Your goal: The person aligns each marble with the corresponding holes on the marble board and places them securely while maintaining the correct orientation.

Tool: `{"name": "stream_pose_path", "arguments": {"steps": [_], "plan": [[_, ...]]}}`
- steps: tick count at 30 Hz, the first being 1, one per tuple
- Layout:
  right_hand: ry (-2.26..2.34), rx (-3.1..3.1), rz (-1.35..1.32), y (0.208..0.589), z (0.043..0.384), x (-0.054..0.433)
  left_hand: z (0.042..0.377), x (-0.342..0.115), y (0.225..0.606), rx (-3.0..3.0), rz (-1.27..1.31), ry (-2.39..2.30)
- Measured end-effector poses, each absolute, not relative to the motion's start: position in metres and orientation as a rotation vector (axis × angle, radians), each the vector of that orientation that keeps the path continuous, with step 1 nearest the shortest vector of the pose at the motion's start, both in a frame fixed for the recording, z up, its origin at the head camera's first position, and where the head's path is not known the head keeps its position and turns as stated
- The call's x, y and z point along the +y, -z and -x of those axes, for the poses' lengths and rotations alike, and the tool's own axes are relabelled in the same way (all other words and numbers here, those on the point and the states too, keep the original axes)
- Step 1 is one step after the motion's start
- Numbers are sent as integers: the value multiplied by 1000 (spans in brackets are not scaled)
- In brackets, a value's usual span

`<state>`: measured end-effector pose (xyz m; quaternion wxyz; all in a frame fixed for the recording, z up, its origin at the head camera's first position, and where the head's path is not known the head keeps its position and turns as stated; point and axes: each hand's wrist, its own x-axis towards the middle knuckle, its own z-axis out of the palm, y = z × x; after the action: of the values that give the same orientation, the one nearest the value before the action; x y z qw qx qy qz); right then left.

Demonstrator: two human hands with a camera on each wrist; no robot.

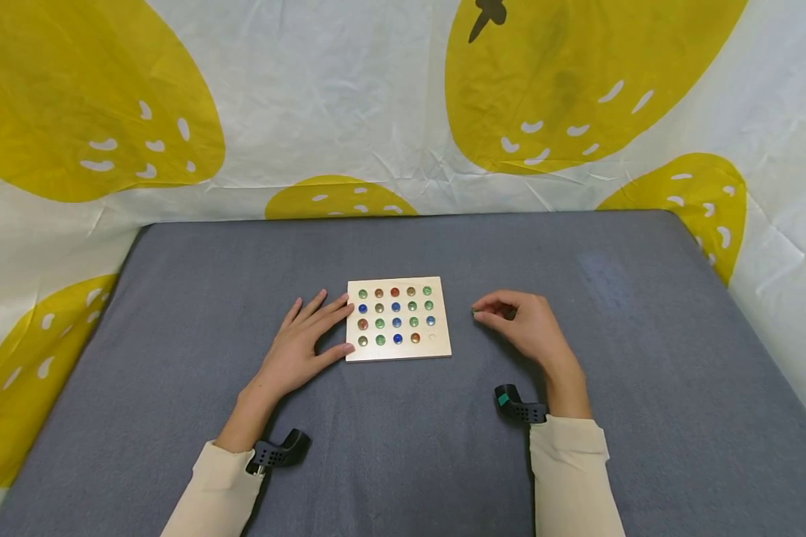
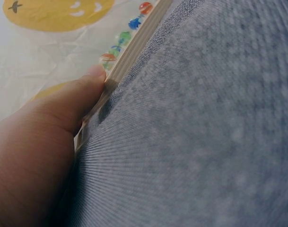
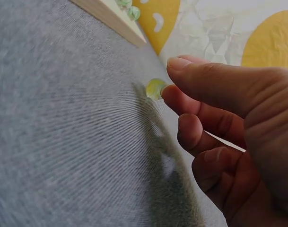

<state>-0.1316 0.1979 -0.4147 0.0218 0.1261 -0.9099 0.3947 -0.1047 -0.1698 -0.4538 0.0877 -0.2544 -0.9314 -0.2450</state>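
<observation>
A pale wooden board [image 1: 389,356] lies on the table, with rows of coloured glass marbles sitting in its hollows. The hollow [image 1: 432,337] at its near right corner holds no marble. My left hand [image 1: 298,350] lies with fingers spread at the board's left side, fingertips and thumb on the edge. In the left wrist view the thumb [image 2: 84,92] rests against the board's side. Right of the board, my right hand [image 1: 527,324] pinches a yellow-green marble [image 3: 154,88] at the tips of thumb and index finger, low over the cloth. The other fingers are curled in.
Grey cloth [image 1: 403,432] covers the table. Behind it and along the sides hangs a white curtain [image 1: 336,89] with large yellow fruit prints. Each wrist carries a black camera mount, one on the left [image 1: 282,450] and one on the right [image 1: 520,406].
</observation>
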Motion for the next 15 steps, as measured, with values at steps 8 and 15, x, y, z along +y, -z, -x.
{"name": "stream_pose_path", "arguments": {"steps": [8,15], "plan": [[-1185,-2830,-373,421,133,198,105,-170,454,-2773,757,730],[-1176,-2838,-363,422,133,196,105,-170,454,-2778,754,732]]}}
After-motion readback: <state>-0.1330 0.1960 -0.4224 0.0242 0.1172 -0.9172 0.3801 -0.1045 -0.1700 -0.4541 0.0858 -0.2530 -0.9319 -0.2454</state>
